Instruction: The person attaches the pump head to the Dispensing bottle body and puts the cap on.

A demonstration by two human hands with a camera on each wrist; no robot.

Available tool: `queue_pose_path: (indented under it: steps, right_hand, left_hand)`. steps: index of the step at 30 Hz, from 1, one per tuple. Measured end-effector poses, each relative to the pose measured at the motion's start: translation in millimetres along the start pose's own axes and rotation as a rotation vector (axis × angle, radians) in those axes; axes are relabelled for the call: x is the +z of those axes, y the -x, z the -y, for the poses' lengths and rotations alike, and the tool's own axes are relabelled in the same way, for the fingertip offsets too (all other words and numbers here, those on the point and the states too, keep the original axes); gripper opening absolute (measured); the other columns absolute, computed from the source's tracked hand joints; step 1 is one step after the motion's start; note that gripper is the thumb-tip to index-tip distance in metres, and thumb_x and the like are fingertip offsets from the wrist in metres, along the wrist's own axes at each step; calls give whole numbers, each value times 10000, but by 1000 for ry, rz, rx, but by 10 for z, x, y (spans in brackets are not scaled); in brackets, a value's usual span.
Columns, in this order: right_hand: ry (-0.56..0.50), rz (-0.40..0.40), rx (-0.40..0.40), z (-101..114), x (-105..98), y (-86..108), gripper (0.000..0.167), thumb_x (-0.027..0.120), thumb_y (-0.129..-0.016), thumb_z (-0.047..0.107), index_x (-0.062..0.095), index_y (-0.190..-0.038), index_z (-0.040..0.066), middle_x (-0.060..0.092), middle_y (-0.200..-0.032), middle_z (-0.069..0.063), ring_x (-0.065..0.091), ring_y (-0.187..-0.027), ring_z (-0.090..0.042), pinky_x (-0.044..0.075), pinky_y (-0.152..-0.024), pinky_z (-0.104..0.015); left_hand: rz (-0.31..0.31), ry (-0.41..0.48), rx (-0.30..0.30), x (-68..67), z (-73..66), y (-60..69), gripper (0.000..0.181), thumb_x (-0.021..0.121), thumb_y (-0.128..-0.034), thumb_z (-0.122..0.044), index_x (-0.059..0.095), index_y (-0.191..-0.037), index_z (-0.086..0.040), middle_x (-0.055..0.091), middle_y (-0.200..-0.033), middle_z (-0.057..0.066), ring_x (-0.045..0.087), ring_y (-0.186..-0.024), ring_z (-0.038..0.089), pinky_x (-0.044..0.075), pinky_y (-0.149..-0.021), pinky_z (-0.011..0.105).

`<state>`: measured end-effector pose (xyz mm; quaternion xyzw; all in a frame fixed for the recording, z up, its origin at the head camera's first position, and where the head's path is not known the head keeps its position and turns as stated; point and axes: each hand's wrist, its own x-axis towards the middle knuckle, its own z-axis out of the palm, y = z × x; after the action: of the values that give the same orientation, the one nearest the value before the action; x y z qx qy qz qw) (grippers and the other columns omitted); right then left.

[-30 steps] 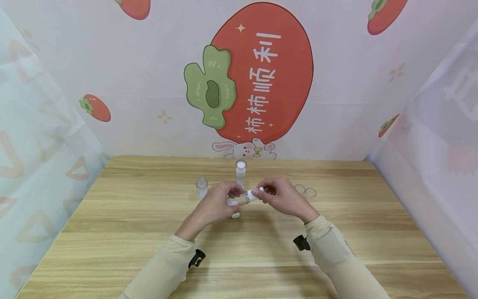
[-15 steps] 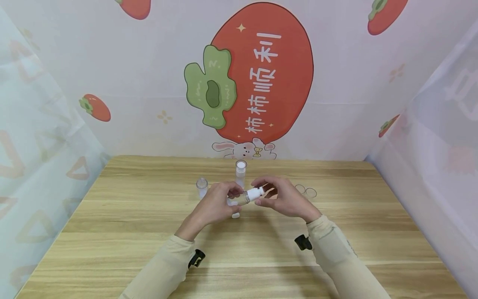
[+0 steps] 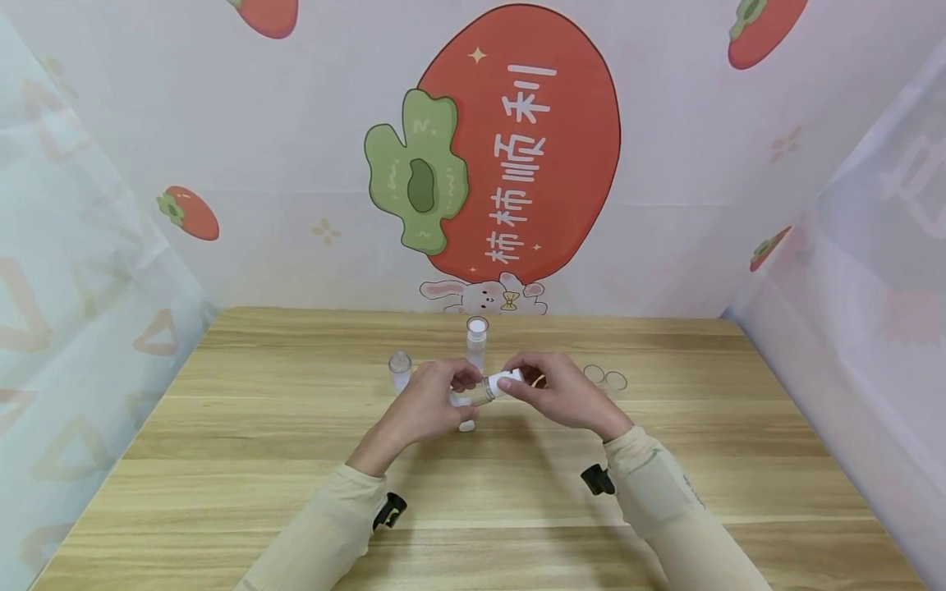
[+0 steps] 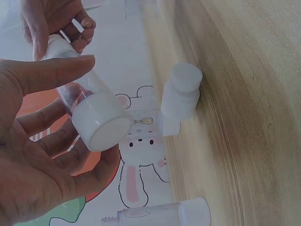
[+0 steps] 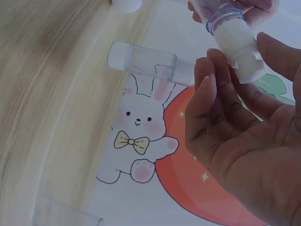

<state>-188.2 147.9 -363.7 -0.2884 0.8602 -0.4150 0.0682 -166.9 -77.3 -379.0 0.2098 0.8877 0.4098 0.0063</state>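
In the head view my left hand (image 3: 432,400) grips the clear body of a pump bottle, tilted above the table. Its white base (image 4: 102,121) faces the left wrist camera, with thumb and fingers spread around the body. My right hand (image 3: 565,392) pinches the bottle's white pump head (image 5: 237,49) between thumb and fingers. Behind the hands stands a second bottle (image 3: 476,338) with a white top. A clear bottle with a white base (image 4: 160,215) stands left of my left hand. Below the held bottle is a small white bottle (image 4: 181,92), partly hidden in the head view.
Two clear round caps (image 3: 604,377) stand to the right of my right hand; one clear cap (image 5: 66,212) shows in the right wrist view. The wooden table (image 3: 517,509) meets a printed backdrop (image 3: 296,263) at the back, with cloth at both sides.
My right hand's fingers loosened from the pump head half a second ago and now close on it again. The left hand and its bottle have stayed in place.
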Motion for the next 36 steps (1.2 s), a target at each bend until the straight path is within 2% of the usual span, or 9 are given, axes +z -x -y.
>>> queue_pose_path:
  steps: [4, 8, 13, 16, 18, 23, 29, 36]
  right_hand:
    - [31, -5, 24, -4, 10, -4, 172, 679, -992, 269, 734, -997, 106, 657, -826, -8, 608, -758, -181, 528, -677, -311]
    - [38, -6, 33, -12, 5, 0, 206, 698, -978, 283, 726, -1061, 96, 674, -885, -16, 615, -807, -175, 543, -738, -333]
    - [-19, 0, -21, -27, -17, 21, 342, 792, -903, 181, 674, -1194, 44, 683, -1027, -8, 638, -928, -242, 561, -837, -431]
    - [-44, 8, -59, -35, -29, 28, 372, 809, -874, 102, 662, -1208, 33, 683, -1098, -36, 646, -971, -296, 562, -855, -465]
    - [-43, 8, -69, -37, -33, 30, 350, 800, -875, 68, 665, -1196, 37, 680, -1112, -41, 649, -974, -296, 565, -853, -447]
    - [-23, 7, -67, -37, -33, 22, 262, 769, -905, 75, 684, -1152, 63, 684, -1041, -14, 640, -924, -223, 568, -820, -372]
    - [18, 8, -22, -25, -11, 2, 167, 714, -967, 207, 714, -1076, 81, 656, -871, 28, 607, -801, -165, 557, -744, -343]
    - [55, -3, 35, -10, 9, -11, 200, 685, -986, 317, 733, -996, 124, 647, -822, 33, 610, -759, -167, 540, -686, -312]
  left_hand:
    - [0, 2, -10, 5, -1, -3, 335, 854, -764, 8, 709, -1067, -2, 711, -1002, 108, 669, -934, 295, 554, -839, 413]
    - [-1, 2, -19, 7, -1, -3, 339, 857, -764, 3, 710, -1069, -6, 711, -1005, 106, 670, -938, 294, 553, -842, 411]
    - [-1, 3, -25, 10, 3, -6, 350, 856, -764, 8, 707, -1080, 5, 711, -1013, 111, 671, -944, 295, 554, -846, 415]
    - [-1, 5, -27, 8, 1, -8, 350, 854, -764, 14, 706, -1082, 7, 712, -1017, 118, 671, -945, 299, 554, -847, 418]
    - [-2, 8, -25, 7, -1, -9, 351, 854, -764, 15, 707, -1082, 8, 713, -1018, 123, 671, -944, 302, 553, -846, 419]
    - [-1, 10, -16, 7, 2, -13, 346, 856, -764, 11, 708, -1076, 0, 713, -1014, 123, 671, -938, 302, 554, -839, 416]
    - [-2, 10, -8, 12, 15, -16, 344, 856, -762, 18, 706, -1072, 0, 709, -1001, 113, 668, -932, 298, 558, -836, 416]
    - [2, 5, -14, 8, 15, -14, 342, 854, -771, 8, 707, -1080, -1, 709, -1006, 103, 668, -943, 295, 557, -847, 419]
